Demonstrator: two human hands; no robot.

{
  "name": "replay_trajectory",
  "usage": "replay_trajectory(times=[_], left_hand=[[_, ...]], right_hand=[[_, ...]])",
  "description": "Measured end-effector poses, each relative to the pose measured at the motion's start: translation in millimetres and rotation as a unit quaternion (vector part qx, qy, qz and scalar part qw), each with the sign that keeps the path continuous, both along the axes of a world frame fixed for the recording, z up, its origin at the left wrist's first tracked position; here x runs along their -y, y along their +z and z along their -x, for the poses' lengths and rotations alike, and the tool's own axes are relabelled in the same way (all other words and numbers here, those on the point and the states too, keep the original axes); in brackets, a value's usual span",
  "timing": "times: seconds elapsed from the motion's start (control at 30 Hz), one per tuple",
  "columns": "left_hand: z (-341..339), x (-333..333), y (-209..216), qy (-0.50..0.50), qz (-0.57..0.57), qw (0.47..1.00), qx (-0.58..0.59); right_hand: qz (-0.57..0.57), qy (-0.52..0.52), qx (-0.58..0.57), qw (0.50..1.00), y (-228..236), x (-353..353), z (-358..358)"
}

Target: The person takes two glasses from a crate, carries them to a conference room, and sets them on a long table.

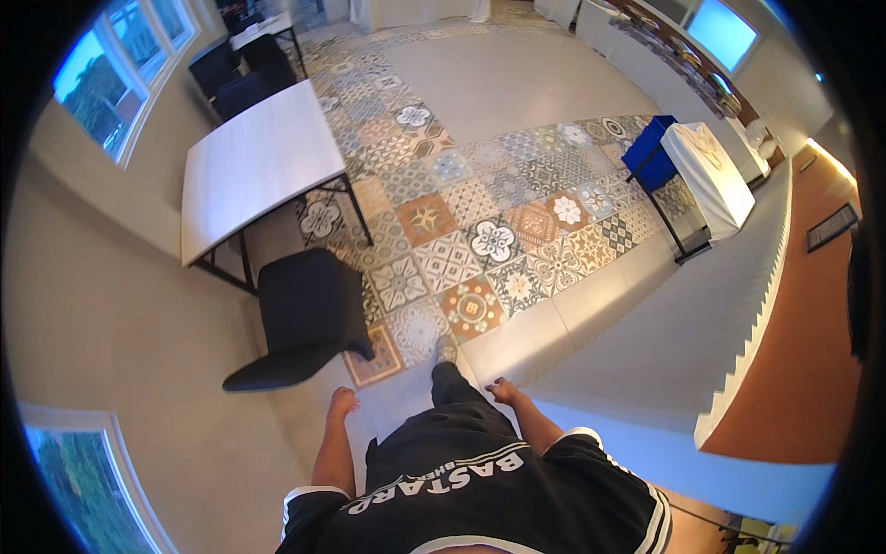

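Observation:
My left hand (343, 402) hangs at my side with its fingers curled in and nothing visible in it. The black chair (309, 309) is the thing nearest to it, a short way ahead and to the left, not touched. My right hand (503, 391) is held out lower right of the middle, its fingers loosely bent and apart, holding nothing. To its right is the pale, ridged side of a counter (637, 360), apart from the hand. One shoe (446, 349) of mine is forward on the floor between the two hands.
A white-topped table (263, 166) with black legs stands left, dark chairs (242, 78) beyond it. Patterned tiles (448, 258) cover the floor ahead. At right are a cloth-covered stand (711, 175), a blue crate (649, 152) and a brown countertop (794, 360). A long draped table (637, 55) lines the far right.

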State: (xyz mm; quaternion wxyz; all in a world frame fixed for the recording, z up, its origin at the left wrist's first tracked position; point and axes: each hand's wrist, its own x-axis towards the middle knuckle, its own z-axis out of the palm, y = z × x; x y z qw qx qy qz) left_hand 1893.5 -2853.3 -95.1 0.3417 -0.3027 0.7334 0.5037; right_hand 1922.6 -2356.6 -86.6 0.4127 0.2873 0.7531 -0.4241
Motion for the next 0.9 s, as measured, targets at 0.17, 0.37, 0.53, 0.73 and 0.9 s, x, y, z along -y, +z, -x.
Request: replay_trajectory(times=[0.17,0.37,0.53,0.73,0.9], left_hand=[[115.9,-77.0,39.2,-0.031,-0.012,0.999,-0.037],[208.8,-111.3,74.6,-0.046,0.046,0.996,0.056],[287.0,-123.7,64.4,-0.215,0.106,0.969,0.05],[423.8,-181.4,24.6,-0.15,0.078,0.977,0.133],[561.1,-222.5,-33.2,-0.233,0.041,0.969,0.067]], right_hand=[[-0.118,0.322,-0.153,0.927,-111.6,-60.9,59.4],[-0.056,0.186,-0.191,0.962,-150.0,-101.1,181.9],[-0.057,0.265,-0.279,0.921,-76.3,-124.8,285.9],[-0.125,0.393,-0.391,0.823,-108.9,-189.4,344.4],[-0.042,0.442,-0.212,0.871,-67.0,-208.7,423.3]])
